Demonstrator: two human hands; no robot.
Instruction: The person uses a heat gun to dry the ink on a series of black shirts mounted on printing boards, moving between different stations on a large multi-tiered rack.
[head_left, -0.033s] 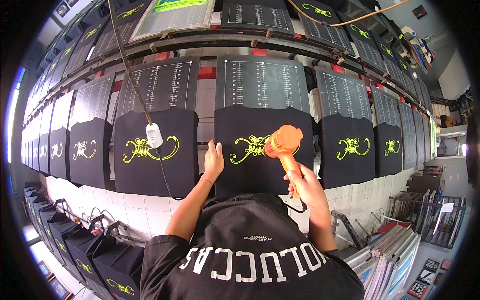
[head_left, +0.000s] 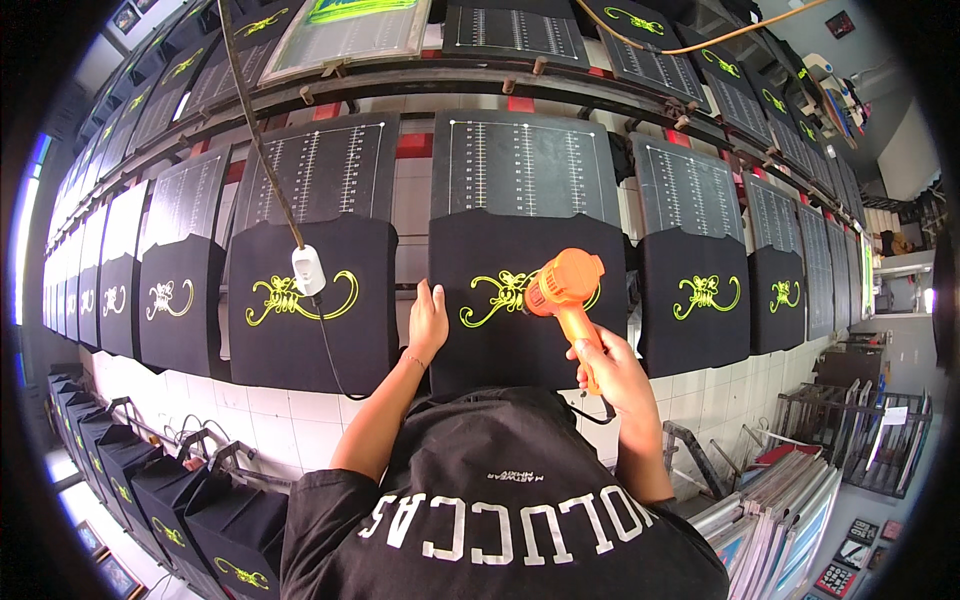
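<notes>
My right hand (head_left: 615, 372) is wrapped round the handle of an orange heat gun (head_left: 568, 280). The gun's nozzle is over the neon-yellow line print (head_left: 485, 300) on a black shirt (head_left: 520, 360), hiding the print's right part. That shirt is stretched over a dark printing board (head_left: 525, 165) with white ruler marks. At the shirt's left edge, my left hand (head_left: 428, 322) has its fingers stretched out and holds nothing. Whether it touches the cloth I cannot tell.
A white socket (head_left: 308, 270) hangs on a cord over the neighbouring black shirt (head_left: 310, 365), with a black cable plugged in. More boards with printed shirts line both sides. A framed screen (head_left: 345, 40) lies at the back; several frames (head_left: 780, 525) stand at lower right.
The heat gun has shifted very slightly to the left over the print. My left hand has not visibly moved.
</notes>
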